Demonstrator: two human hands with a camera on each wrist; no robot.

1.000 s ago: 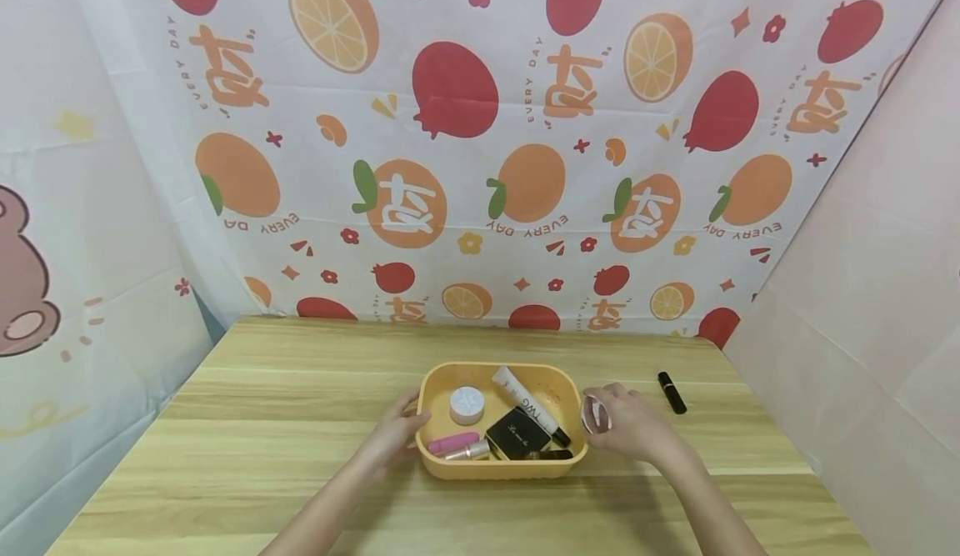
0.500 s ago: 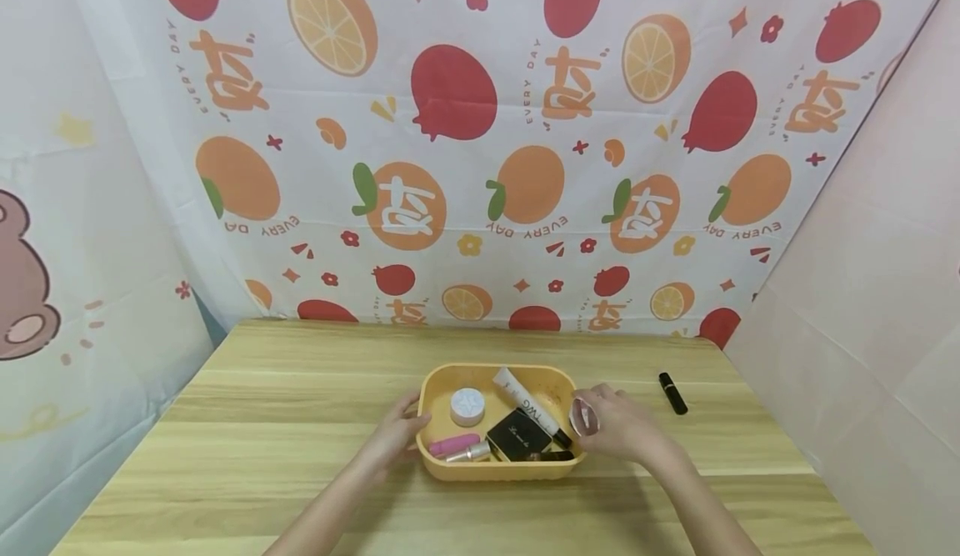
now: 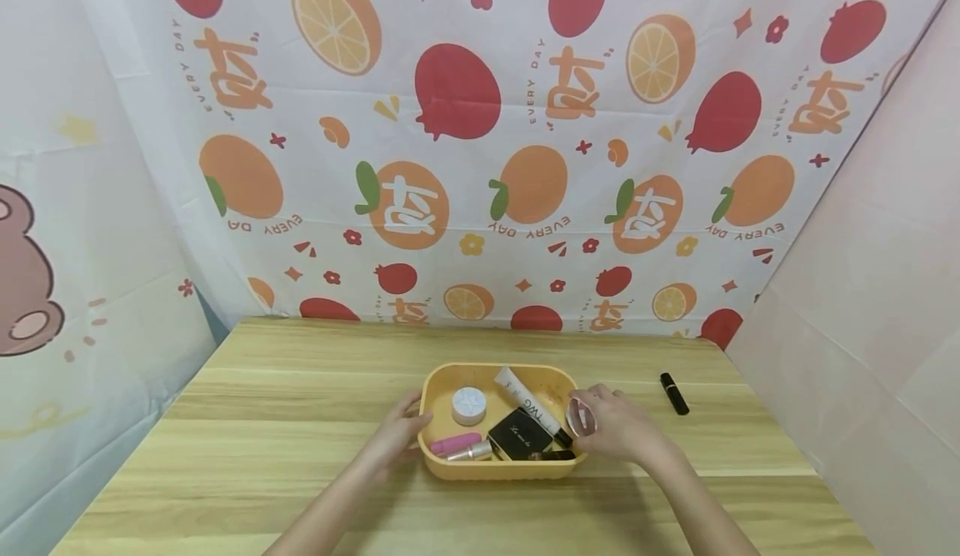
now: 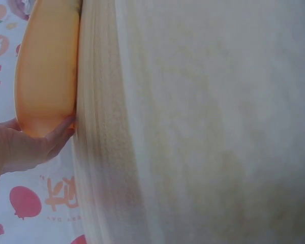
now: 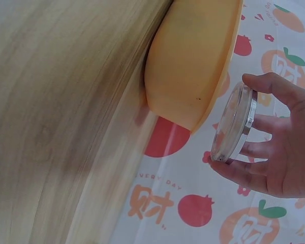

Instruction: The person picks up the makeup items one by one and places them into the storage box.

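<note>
A yellow plastic storage bin [image 3: 498, 471] stands on the wooden table. My left hand [image 3: 393, 435] grips its left end, thumb at the rim and fingers along the outer wall, as the left wrist view also shows. At the right end, my right hand [image 3: 615, 424] holds a round, clear-lidded compact [image 5: 235, 122] by its edges between thumb and fingers, above the rim. Inside the bin lie a white round case [image 3: 468, 406], a white squeeze tube [image 3: 525, 393], a black square box [image 3: 520, 433], a pink tube [image 3: 456, 443], a silver lipstick [image 3: 470, 452] and a dark tube [image 3: 553, 456].
A black lipstick-like tube [image 3: 674, 393] lies on the table [image 3: 300, 406] to the right of my right hand. Fruit-patterned cloth [image 3: 480, 164] hangs behind the table, with pale cloths at both sides.
My right hand has shifted slightly left with the compact, from beside the bin's right end to over its rim. The left hand keeps its place on the bin.
</note>
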